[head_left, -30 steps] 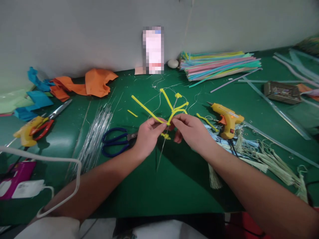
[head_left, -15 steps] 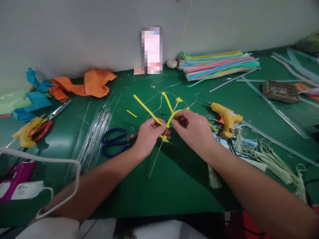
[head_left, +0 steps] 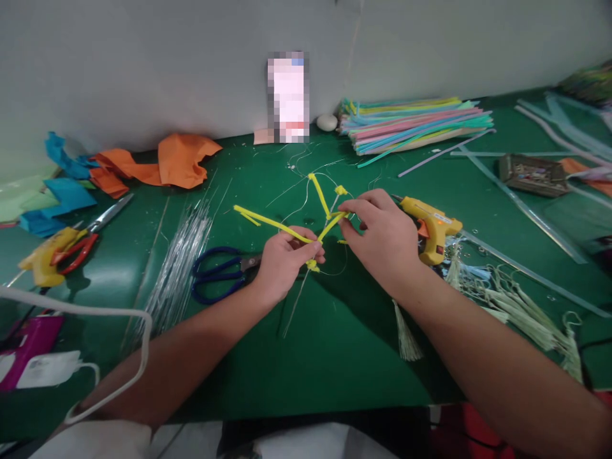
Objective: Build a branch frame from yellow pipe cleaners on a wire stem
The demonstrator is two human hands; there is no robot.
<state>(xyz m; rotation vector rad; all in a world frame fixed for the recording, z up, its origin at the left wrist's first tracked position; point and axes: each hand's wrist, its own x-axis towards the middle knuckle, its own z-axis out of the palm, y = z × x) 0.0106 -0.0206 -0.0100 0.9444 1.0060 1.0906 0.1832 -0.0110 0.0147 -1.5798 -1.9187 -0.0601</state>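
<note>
Near the middle of the view I hold a yellow pipe cleaner (head_left: pixel 272 223) bent into a V round a thin wire frame. My left hand (head_left: pixel 289 258) pinches it at the bend, with a wire stem (head_left: pixel 295 304) running down below the fingers. The fingers of my right hand (head_left: pixel 380 236) are closed on the other arm of the pipe cleaner, close to its end. Another yellow length stands up behind, joined to a curved wire. A small yellow knot (head_left: pixel 340 190) sits at the top of the frame and another yellow knot (head_left: pixel 312 266) lies under my left fingers.
Blue-handled scissors (head_left: pixel 217 274) and a bundle of wires (head_left: pixel 179 261) lie left. A yellow glue gun (head_left: pixel 433 223) stands beside my right hand, near pale tassels (head_left: pixel 521 312). Coloured pipe cleaners (head_left: pixel 415 124), a phone (head_left: pixel 288 95) and orange paper (head_left: pixel 184 159) line the back.
My right hand has moved slightly up and right along its pipe cleaner arm. The left arm of the pipe cleaner has swung lower and further left. My left hand keeps its pinch.
</note>
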